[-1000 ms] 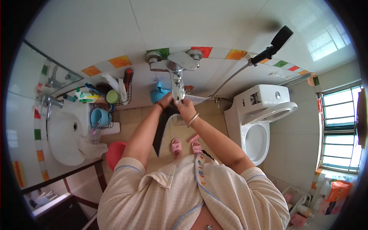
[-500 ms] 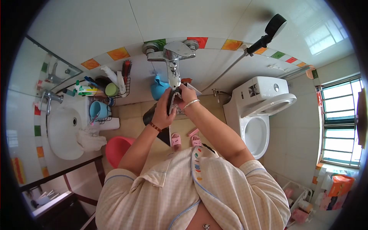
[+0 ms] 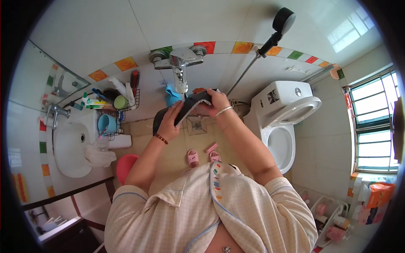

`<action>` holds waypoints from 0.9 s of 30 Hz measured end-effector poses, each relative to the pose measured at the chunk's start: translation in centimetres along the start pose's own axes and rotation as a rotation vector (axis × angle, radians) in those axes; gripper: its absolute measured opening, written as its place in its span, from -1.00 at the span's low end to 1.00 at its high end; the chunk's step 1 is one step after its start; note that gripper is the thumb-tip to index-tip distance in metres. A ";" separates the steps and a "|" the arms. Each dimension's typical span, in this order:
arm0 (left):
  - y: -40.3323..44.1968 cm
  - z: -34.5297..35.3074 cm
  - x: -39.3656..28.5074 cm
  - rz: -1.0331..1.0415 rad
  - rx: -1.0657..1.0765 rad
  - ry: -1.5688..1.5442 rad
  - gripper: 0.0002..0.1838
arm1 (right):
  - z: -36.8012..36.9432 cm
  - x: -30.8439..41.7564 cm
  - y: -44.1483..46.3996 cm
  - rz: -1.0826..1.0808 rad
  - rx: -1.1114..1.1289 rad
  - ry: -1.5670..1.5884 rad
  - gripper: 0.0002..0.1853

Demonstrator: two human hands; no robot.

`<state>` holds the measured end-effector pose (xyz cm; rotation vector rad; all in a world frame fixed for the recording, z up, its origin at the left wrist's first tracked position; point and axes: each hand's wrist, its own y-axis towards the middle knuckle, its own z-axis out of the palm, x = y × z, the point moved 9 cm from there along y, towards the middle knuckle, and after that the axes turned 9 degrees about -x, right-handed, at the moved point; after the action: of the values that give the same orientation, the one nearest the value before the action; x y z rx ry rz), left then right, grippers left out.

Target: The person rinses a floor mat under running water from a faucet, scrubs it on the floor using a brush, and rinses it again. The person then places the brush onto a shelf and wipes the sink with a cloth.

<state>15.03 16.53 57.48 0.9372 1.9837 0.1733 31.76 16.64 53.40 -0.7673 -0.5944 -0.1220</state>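
One black sheet [image 3: 195, 100] is held near the tap [image 3: 180, 76], its long axis (partly covered) slanting rightward from the left hand [image 3: 170, 124], fingers grasping its side, to the right hand [image 3: 218, 103], clasping its end.

Tan floor [image 3: 143, 135]: worn pink slippers [image 3: 193, 158], small pink object [image 3: 211, 147] near them, reddish-pink tub [image 3: 124, 167] left, toilet [image 3: 270, 135] right.

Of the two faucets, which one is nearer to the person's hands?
The wall-mounted faucet, just above the held dark item; the other faucet stands by the washbasin, farther away.
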 end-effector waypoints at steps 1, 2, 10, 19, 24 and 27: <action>-0.1 0.2 -0.3 0.002 0.015 0.009 -0.28 | 0.2 1.2 -1.7 0.015 -0.022 -0.010 -0.90; -0.3 0.7 -0.2 0.005 0.020 0.008 -0.28 | 0.2 2.3 -2.7 0.013 -0.024 -0.005 -0.90; -0.9 4.1 5.5 -0.167 0.044 0.032 -0.41 | -4.6 8.1 -3.3 -0.098 -0.090 0.054 -0.83; 2.3 5.8 4.6 -0.288 0.355 0.176 -0.50 | -10.3 11.0 -3.5 -0.016 -0.080 0.244 -0.76; 4.4 6.3 3.9 -0.084 0.212 0.228 -0.58 | -14.9 11.9 -1.2 0.025 -0.132 0.355 -0.74; 5.2 5.9 3.6 -0.024 0.192 0.238 -0.62 | -15.7 11.6 -0.7 0.023 -0.159 0.384 -0.81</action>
<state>21.40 21.25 54.05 1.0539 2.2613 0.0844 48.47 6.61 51.31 -0.8774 -0.2118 -0.2906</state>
